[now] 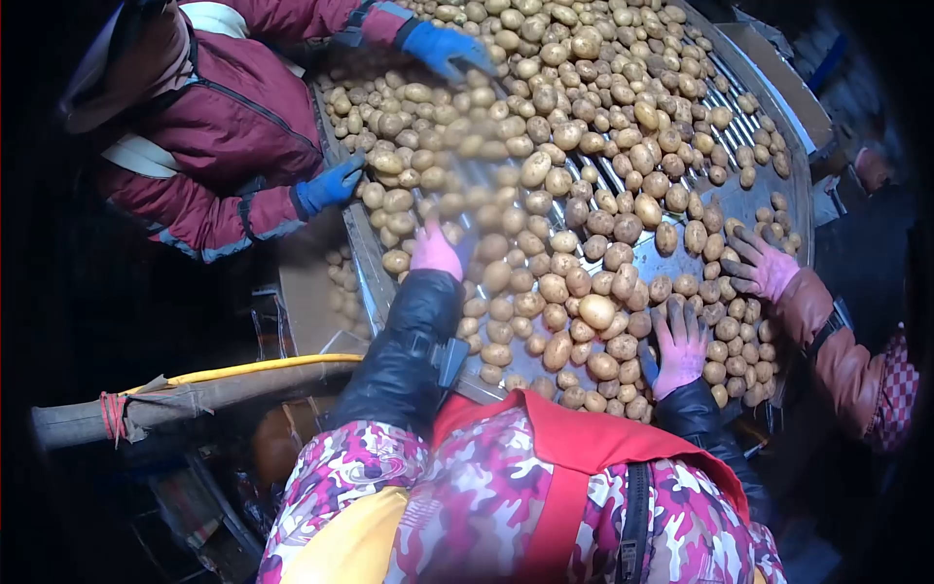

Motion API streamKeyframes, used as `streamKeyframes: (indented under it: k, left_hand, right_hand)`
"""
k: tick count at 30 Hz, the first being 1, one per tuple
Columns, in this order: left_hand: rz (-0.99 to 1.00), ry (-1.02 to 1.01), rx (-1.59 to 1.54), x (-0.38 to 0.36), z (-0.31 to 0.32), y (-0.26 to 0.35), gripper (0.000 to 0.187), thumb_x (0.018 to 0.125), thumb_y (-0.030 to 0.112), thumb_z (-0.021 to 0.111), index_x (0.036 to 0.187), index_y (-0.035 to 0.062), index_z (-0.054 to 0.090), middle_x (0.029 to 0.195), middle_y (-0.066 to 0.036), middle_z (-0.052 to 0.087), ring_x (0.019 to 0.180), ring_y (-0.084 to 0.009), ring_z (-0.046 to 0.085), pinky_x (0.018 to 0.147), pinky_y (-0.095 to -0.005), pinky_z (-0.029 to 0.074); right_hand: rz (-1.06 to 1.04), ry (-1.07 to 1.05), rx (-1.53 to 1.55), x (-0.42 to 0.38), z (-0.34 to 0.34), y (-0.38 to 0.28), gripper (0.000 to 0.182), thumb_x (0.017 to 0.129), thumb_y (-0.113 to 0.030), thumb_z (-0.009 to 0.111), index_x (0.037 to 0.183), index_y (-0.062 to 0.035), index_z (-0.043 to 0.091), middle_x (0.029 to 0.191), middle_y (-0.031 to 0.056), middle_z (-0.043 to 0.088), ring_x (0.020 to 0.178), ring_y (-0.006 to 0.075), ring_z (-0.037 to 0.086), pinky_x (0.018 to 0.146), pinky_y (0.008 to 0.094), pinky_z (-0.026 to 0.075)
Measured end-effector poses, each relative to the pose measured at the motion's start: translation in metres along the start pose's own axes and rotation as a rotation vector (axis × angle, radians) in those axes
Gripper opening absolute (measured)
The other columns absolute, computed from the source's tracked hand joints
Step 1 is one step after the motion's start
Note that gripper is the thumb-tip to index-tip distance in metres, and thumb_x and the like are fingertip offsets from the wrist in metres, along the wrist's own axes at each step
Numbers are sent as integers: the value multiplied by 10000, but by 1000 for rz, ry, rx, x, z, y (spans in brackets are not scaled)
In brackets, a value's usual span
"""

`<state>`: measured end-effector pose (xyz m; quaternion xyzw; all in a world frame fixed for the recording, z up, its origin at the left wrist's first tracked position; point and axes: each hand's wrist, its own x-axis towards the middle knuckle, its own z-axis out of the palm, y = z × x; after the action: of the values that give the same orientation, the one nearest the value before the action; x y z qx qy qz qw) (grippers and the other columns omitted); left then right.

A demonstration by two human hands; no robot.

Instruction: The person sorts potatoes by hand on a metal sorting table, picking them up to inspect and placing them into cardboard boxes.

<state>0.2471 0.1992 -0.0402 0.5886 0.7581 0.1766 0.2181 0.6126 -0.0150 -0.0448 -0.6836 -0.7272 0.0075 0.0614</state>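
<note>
Many brown potatoes point(545, 165) cover a roller conveyor point(744, 127) that runs away from me. My left hand point(435, 251), in a pink glove with a black sleeve, reaches over the potatoes near the belt's left side; its fingers blur into them, so any grip is unclear. My right hand point(678, 348), also in a pink glove, lies flat with fingers spread on potatoes at the near right, beside a large pale potato point(596, 311).
A co-worker in a maroon jacket stands at the left with blue-gloved hands point(443, 47) point(329, 185) at the belt. Another person's pink-gloved hand point(759, 263) reaches in from the right. A wooden pole point(185, 401) with a yellow hose lies lower left.
</note>
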Motion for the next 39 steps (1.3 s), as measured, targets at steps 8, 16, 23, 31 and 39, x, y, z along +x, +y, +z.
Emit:
streamKeyframes:
  k: [8,16,23,31,39]
  left_hand:
    - [6,435,81,57,-45,-59,593,788,444,800,1200,41,661,1231,-261,665,1145,-411,648,964,-490,523]
    - [-162,-193,530,120,-65,-85,599,844,509,722,1220,44,676,1228,-266,677,1146,-440,646,977,-495,518]
    - [-119,-281,528,80,-78,-67,640,823,507,737,1244,27,679,1247,-280,673,1148,-443,652,1001,-491,514]
    - [346,24,-845,-13,-39,14,612,854,113,814,1407,33,564,1186,-110,674,984,-174,641,856,-309,528]
    - [65,-416,-1062,-121,-76,-19,485,964,196,714,1407,63,571,1098,-56,674,831,-91,629,643,-216,514]
  right_hand:
    - [32,-63,17,-3,2,-1,682,898,-440,626,1493,-130,506,1567,193,418,1442,442,361,1179,652,226]
    - [3,10,45,-5,-5,7,618,860,-440,673,1393,-144,577,1537,179,454,1409,418,413,1141,632,297]
    - [4,33,78,-4,-19,1,604,899,-424,650,1398,-95,570,1523,164,472,1411,414,412,1149,641,299]
    - [-4,80,58,-5,11,8,609,910,-431,631,1446,-155,545,1578,148,428,1454,409,355,1188,612,245]
    - [-45,51,-106,-5,39,23,644,914,-475,634,1480,-184,533,1588,138,431,1467,386,368,1235,559,210]
